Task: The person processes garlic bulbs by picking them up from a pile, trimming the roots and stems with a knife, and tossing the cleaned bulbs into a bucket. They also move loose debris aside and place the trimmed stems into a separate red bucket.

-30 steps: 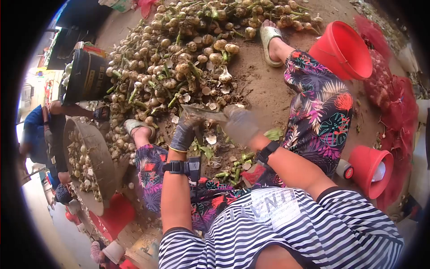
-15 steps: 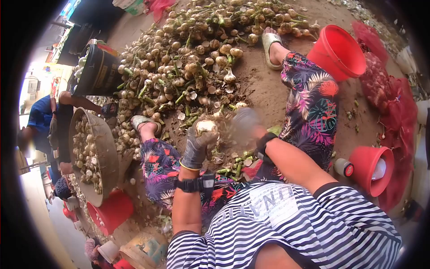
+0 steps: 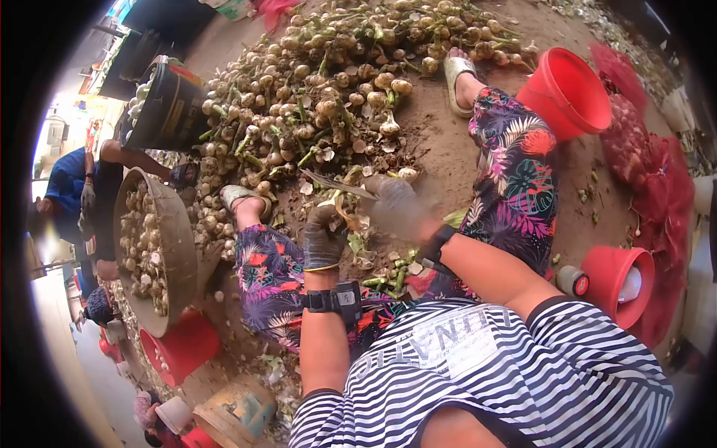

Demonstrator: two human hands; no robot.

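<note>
The ground (image 3: 441, 153) is bare brown dirt, out in the sun. A big heap of garlic bulbs (image 3: 314, 82) with green stalks lies on it, spreading from the top of the view down toward the person's feet. The person sits low, with knees apart, in flowered trousers and a striped shirt.

The left hand (image 3: 323, 233) wears a dark glove. Its fingers are curled tight around a garlic bulb (image 3: 345, 218), which sits just above the lap, between the two knees. A bit of pale skin and stalk pokes out of the fist. A black band with a small box is strapped on that wrist.

The right hand (image 3: 396, 205) also wears a glove and looks blurry. Its fingers are closed on the handle of a knife (image 3: 337, 184). The thin blade points to the left and lies just over the bulb in the other hand. I cannot tell if the blade touches the bulb.

Cut green stalks (image 3: 392, 275) and dry peels lie on the dirt below the hands.

A red bucket (image 3: 571, 89) stands near the right foot. A smaller red bucket (image 3: 620, 285) lies by the right knee, with a small can beside it. Red net bags (image 3: 657, 179) are piled at the right edge.

On the left, a wide round basket (image 3: 168, 254) holds trimmed bulbs. A black bucket (image 3: 170, 108) stands above it. Another person in blue (image 3: 67, 183) sits beyond the basket.
</note>
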